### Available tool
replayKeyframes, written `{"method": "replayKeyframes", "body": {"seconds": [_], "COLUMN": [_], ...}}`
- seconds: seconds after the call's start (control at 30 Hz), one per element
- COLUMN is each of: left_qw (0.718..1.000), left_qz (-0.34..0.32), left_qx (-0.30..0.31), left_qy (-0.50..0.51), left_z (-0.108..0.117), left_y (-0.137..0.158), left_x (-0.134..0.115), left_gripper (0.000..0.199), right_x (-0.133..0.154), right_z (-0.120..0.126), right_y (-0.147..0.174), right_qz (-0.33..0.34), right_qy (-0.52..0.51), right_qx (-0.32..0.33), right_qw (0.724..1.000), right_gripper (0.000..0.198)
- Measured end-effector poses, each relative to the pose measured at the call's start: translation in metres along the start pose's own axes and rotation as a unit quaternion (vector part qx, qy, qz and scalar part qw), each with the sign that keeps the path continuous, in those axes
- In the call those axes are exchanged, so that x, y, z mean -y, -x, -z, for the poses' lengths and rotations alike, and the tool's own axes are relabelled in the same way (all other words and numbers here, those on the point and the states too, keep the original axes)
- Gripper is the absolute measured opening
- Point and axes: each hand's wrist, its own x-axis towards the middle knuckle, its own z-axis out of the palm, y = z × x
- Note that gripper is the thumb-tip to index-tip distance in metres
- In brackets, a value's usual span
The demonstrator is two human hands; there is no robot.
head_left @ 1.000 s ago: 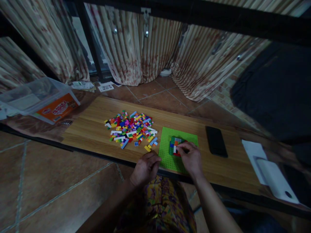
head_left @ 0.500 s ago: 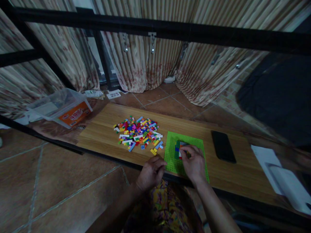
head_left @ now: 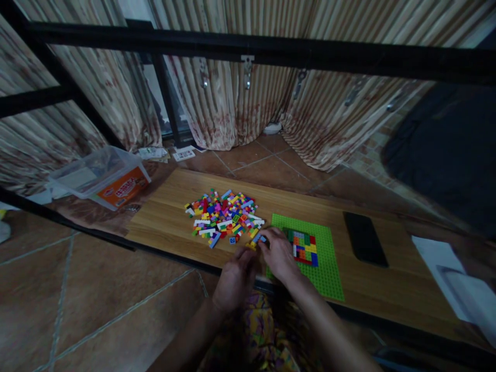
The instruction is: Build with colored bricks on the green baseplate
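A pile of small coloured bricks (head_left: 225,217) lies on a low wooden board (head_left: 170,222). To its right sits a green baseplate (head_left: 325,258) carrying a small block of bricks (head_left: 304,247) in red, blue, yellow and green. My right hand (head_left: 279,253) reaches left over the baseplate's left edge, fingertips at the loose bricks on the near right of the pile; whether it grips one I cannot tell. My left hand (head_left: 234,276) rests at the board's near edge with fingers curled, beside a yellow brick (head_left: 251,245).
A black phone (head_left: 365,238) lies right of the baseplate. A clear plastic box (head_left: 101,175) with an orange label stands at the far left. White items (head_left: 453,279) lie at the right end. Striped curtains (head_left: 240,98) and a black rail (head_left: 271,51) stand behind.
My right hand left the brick block on the baseplate and moved left to the pile's edge, uncovering the block. The left hand barely shifted. The camera view drifted.
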Motion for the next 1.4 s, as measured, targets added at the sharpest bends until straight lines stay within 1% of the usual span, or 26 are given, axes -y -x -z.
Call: {"method": "replayKeyframes", "body": {"seconds": [0.1, 0.17, 0.2, 0.3, 0.37, 0.43, 0.5, 0.53, 0.63, 0.7, 0.83, 0.93, 1.03, 1.13, 1.23, 1.4], "left_qw": [1.0, 1.0, 0.999, 1.0, 1.0, 0.999, 0.999, 0.999, 0.999, 0.999, 0.999, 0.999, 1.0, 1.0, 0.999, 0.996], "left_qz": [0.01, 0.019, 0.022, 0.023, 0.025, 0.03, 0.033, 0.033, 0.032, 0.033, 0.044, 0.039, 0.026, 0.013, 0.008, 0.021], "left_qx": [0.014, 0.015, 0.013, 0.004, -0.005, -0.012, -0.016, -0.015, -0.013, -0.016, -0.015, -0.014, -0.015, -0.019, -0.033, -0.058], "left_qy": [-0.013, -0.018, -0.02, -0.02, -0.013, -0.003, 0.002, 0.004, 0.009, 0.014, 0.006, -0.004, -0.006, -0.008, -0.027, -0.061], "left_z": [0.0, 0.003, 0.004, 0.008, 0.008, 0.008, 0.007, 0.007, 0.007, 0.008, 0.008, 0.008, 0.009, 0.009, 0.006, -0.001], "left_y": [-0.01, -0.015, -0.017, -0.02, -0.02, -0.019, -0.019, -0.018, -0.018, -0.019, -0.02, -0.019, -0.019, -0.02, -0.021, -0.021], "left_x": [-0.001, -0.001, 0.0, 0.004, 0.007, 0.01, 0.012, 0.012, 0.012, 0.011, 0.011, 0.012, 0.014, 0.015, 0.016, 0.013], "left_gripper": [0.022, 0.022, 0.022, 0.02, 0.02, 0.02, 0.019, 0.019, 0.018, 0.019, 0.017, 0.017, 0.016, 0.014, 0.014, 0.017], "right_x": [0.004, 0.006, 0.007, 0.004, 0.0, -0.003, -0.004, -0.003, 0.0, 0.003, 0.006, 0.009, 0.011, 0.01, 0.007, 0.003], "right_z": [-0.005, -0.007, -0.007, -0.005, -0.004, -0.004, -0.004, -0.004, -0.005, -0.006, -0.008, -0.005, 0.003, 0.011, 0.017, 0.03], "right_y": [-0.002, -0.006, -0.008, -0.021, -0.031, -0.043, -0.055, -0.061, -0.075, -0.081, -0.086, -0.086, -0.078, -0.057, -0.025, 0.038], "right_qz": [-0.007, -0.01, -0.014, -0.034, -0.048, -0.05, -0.053, -0.06, -0.094, -0.109, -0.124, -0.122, -0.125, -0.128, -0.124, -0.086], "right_qy": [-0.07, -0.114, -0.121, -0.081, -0.047, -0.025, 0.0, 0.021, 0.087, 0.106, 0.111, 0.115, 0.123, 0.117, 0.079, -0.02], "right_qx": [0.012, 0.0, -0.014, -0.062, -0.073, -0.07, -0.059, -0.043, 0.03, 0.06, 0.065, 0.061, 0.044, -0.004, -0.056, -0.124], "right_qw": [0.997, 0.993, 0.992, 0.994, 0.995, 0.996, 0.997, 0.997, 0.991, 0.987, 0.984, 0.984, 0.984, 0.985, 0.988, 0.988], "right_gripper": [0.023, 0.023, 0.023, 0.025, 0.026, 0.028, 0.029, 0.028, 0.024, 0.025, 0.025, 0.024, 0.026, 0.024, 0.022, 0.019]}}
